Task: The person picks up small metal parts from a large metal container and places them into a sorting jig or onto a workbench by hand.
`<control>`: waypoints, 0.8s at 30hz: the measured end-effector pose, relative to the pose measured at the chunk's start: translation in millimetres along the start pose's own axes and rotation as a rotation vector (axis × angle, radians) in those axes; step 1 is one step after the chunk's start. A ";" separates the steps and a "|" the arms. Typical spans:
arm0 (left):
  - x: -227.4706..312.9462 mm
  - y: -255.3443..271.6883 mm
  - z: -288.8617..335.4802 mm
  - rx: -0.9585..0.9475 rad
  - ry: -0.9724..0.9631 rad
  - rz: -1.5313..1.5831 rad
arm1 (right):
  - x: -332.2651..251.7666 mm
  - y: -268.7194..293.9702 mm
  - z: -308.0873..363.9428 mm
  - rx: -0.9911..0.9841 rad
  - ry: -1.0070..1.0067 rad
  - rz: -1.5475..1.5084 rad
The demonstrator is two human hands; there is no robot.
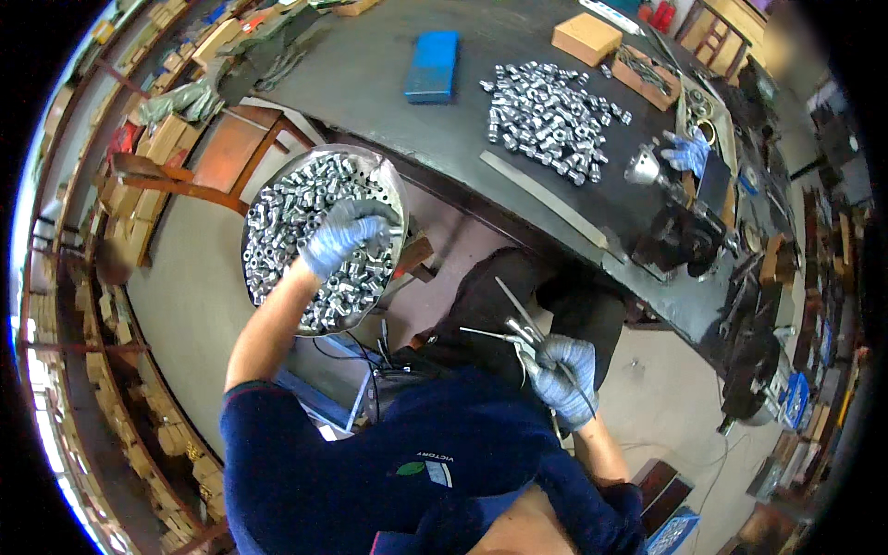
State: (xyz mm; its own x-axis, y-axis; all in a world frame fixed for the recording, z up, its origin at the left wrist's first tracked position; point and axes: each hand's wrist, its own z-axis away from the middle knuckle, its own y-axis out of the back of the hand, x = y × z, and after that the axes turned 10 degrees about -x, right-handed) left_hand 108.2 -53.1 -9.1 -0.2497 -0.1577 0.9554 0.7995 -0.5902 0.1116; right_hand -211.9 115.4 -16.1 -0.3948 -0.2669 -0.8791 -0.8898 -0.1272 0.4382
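My left hand (pixel 350 238), in a grey-blue glove, is over a round metal basin (pixel 396 190) heaped with small shiny metal fittings (pixel 319 190). Its fingers are curled together at the basin's right side; whatever they pinch is too small to make out. Above my lap, my right hand (pixel 561 372), gloved likewise, is closed around a thin metal rod (pixel 514 299) that slants up to the left. A second thin rod (pixel 483 331) and a shiny metal piece (pixel 520 326) stick out beside its fingertips. The palm side of this grip is hidden.
On the dark workbench (pixel 370 79) lie a pile of fittings (pixel 546 120), a blue box (pixel 432 67), a flat metal bar (pixel 544 199) and a cardboard box (pixel 586 39). A bench machine (pixel 680 236) stands at the right. A wooden chair (pixel 236 157) is beyond the basin; shelves line the left.
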 end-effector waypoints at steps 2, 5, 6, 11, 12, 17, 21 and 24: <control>-4.6 -37.0 -0.6 -0.075 -0.093 0.265 | 1.3 1.5 -2.8 -0.058 -0.001 -0.008; -15.5 -98.6 -10.9 -0.273 -0.091 0.775 | 1.1 -2.1 -9.4 -0.021 0.039 -0.048; -25.4 -108.4 -12.7 -0.331 -0.013 0.835 | 1.6 -1.9 -12.0 0.010 0.061 -0.037; -35.5 -148.2 -22.2 -0.411 0.022 1.041 | 11.6 2.2 -8.9 0.031 0.022 0.033; -34.0 -150.4 -22.5 -0.409 0.033 1.055 | 13.1 3.1 -8.0 0.031 0.012 0.044; -33.9 -152.1 -22.2 -0.341 0.005 0.981 | 14.9 3.8 -9.3 0.021 0.000 0.037; -27.9 -146.5 -21.2 -0.321 -0.029 0.671 | 8.8 8.1 -13.8 -0.047 0.012 0.193; -2.4 -133.2 -19.6 -0.317 -0.080 0.139 | 2.7 7.6 -15.7 -0.068 0.029 0.367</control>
State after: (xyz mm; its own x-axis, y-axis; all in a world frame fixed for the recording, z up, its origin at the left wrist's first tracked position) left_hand -8.4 10.3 -31.6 -0.0967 -0.1985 0.9753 0.6101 -0.7860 -0.0994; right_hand -216.1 98.7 -12.2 -0.6773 -0.3337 -0.6556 -0.6723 -0.0809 0.7358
